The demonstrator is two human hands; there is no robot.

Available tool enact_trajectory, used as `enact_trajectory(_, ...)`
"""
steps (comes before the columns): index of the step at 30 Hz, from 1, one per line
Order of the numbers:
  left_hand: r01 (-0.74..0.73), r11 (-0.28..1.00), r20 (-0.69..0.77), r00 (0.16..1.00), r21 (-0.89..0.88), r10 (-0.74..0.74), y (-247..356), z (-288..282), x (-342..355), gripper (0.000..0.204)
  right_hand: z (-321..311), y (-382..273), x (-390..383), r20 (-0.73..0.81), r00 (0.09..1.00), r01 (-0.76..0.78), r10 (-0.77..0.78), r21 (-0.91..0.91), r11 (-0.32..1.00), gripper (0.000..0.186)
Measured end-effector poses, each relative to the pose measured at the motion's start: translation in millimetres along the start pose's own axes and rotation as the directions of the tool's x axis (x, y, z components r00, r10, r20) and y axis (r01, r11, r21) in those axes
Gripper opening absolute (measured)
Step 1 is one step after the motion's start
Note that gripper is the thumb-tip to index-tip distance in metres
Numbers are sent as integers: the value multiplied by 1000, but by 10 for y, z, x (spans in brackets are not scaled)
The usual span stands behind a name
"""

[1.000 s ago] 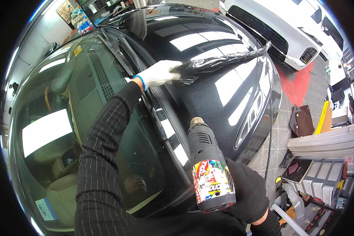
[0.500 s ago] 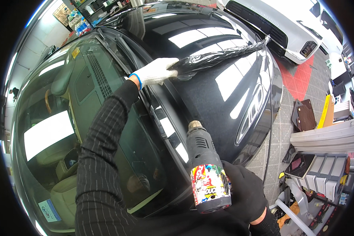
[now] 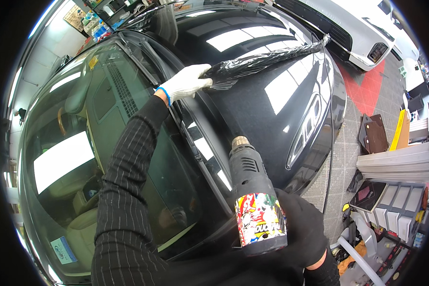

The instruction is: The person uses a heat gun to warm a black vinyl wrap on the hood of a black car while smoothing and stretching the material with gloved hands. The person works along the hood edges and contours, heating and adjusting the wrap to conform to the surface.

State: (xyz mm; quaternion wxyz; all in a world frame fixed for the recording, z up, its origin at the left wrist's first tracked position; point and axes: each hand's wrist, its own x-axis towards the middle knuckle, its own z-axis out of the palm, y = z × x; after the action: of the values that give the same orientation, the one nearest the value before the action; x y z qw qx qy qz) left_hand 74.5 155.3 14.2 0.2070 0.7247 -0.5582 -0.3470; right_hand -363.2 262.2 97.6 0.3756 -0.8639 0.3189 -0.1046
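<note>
My left hand, in a white knit glove with a blue cuff, is closed on the near end of a bunched strip of glossy black film. That film stretches across the black car's hood toward its front edge. My right hand, in a black glove, holds a dark heat gun with a colourful sticker on its body. The gun's metal nozzle points away from me, above the rear part of the hood near the windshield base. Most of the right fingers and the handle are hidden behind the gun.
The car's windshield and wiper lie left of the gun. A dark cord runs down past the headlight at right. A white vehicle stands beyond the hood. Rolls and a cluttered cart are at right.
The view has shifted slightly. My left hand stays closed on the film, and the heat gun still points away over the hood, its nozzle slightly higher in the picture.
</note>
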Motion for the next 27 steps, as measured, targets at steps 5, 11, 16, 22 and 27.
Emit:
enact_trajectory(5, 13, 999, -5, 1000, -39, -13, -98, 5, 12, 25, -10, 56, -28, 33, 998, -61, 61, -9, 998, 82)
enact_trajectory(11, 2, 991, -35, 999, -131, -6, -149, 77, 2, 23, 16, 93, -28, -56, 998, 38, -37, 18, 999, 78)
enact_trajectory(16, 34, 999, -65, 997, -29, -36, -65, 101, 5, 20, 45, 115, -7, -35, 998, 45, -45, 23, 999, 78)
enact_trajectory(22, 88, 996, -57, 995, 33, -86, 81, 124, -20, 14, 38, 142, -13, 33, 999, -4, 3, 22, 1000, 88)
enact_trajectory(27, 69, 997, -54, 996, 20, -68, 116, 98, -32, 22, 37, 200, -28, 30, 999, 10, -10, 22, 1000, 85)
